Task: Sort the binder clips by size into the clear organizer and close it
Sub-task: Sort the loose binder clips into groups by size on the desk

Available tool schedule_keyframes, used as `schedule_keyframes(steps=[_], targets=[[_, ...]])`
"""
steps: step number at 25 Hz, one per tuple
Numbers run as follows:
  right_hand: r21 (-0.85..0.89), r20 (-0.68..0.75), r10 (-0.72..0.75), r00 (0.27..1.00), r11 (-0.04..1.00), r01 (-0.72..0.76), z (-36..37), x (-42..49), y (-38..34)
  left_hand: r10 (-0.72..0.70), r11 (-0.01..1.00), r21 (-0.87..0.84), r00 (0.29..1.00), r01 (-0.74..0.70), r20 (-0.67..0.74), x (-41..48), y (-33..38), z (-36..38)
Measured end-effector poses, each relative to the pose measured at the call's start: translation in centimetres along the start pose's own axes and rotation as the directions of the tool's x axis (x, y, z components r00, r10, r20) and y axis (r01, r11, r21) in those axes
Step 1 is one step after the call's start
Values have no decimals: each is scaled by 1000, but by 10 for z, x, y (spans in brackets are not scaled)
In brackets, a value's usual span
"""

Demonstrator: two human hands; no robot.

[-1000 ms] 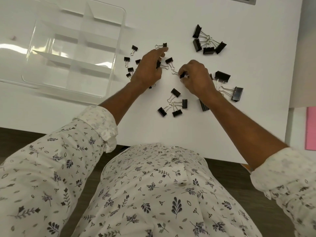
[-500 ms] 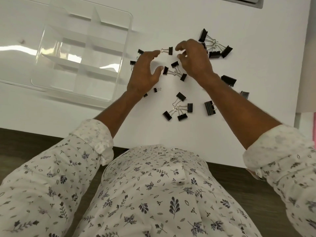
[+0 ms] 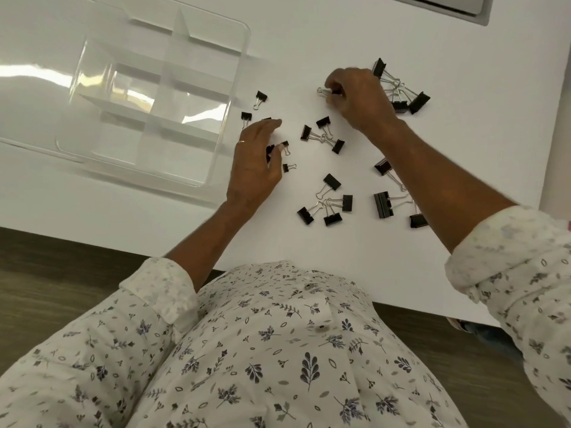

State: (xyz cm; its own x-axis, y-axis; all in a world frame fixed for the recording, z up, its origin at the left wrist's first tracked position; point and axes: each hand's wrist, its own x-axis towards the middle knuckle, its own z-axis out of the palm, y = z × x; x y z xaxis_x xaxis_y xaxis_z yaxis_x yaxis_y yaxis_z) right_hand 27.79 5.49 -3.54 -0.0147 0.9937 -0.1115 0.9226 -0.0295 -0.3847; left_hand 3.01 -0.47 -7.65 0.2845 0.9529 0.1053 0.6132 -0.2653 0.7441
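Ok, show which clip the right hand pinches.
The clip at the fingertips of the right hand, only its silver wire loop showing; the big clips beside it lie loose.

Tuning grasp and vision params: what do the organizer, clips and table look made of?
Organizer: clear rigid plastic, glossy. The table shows through its walls and it throws bright glare. The dividers look frosted.
Clips: matte black bodies, likely painted steel, with shiny silver wire handles.
Table: smooth white top with low sheen, probably laminate, though the look leaves it open.
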Motion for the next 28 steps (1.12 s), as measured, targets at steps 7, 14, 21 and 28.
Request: schedule_keyframes(steps=[7,14,21,28], targets=[[26,34,22,999,999,-23,10,-54,15,-7,992,-127,998,15,68,-16,-3,-3],[76,-15,6,1000,997,-5,16,-79,8,-2,999,-35,999,3,34,-48,-23,-17],[99,-6,-179,984,979,178,42,-102,-67,100,991,87,994,-97,-33,-65,-41,-15],[47,60,-255,965,967,252,65,-121,-92,30,997,68,998,-25,-63,-64,-34,-12]])
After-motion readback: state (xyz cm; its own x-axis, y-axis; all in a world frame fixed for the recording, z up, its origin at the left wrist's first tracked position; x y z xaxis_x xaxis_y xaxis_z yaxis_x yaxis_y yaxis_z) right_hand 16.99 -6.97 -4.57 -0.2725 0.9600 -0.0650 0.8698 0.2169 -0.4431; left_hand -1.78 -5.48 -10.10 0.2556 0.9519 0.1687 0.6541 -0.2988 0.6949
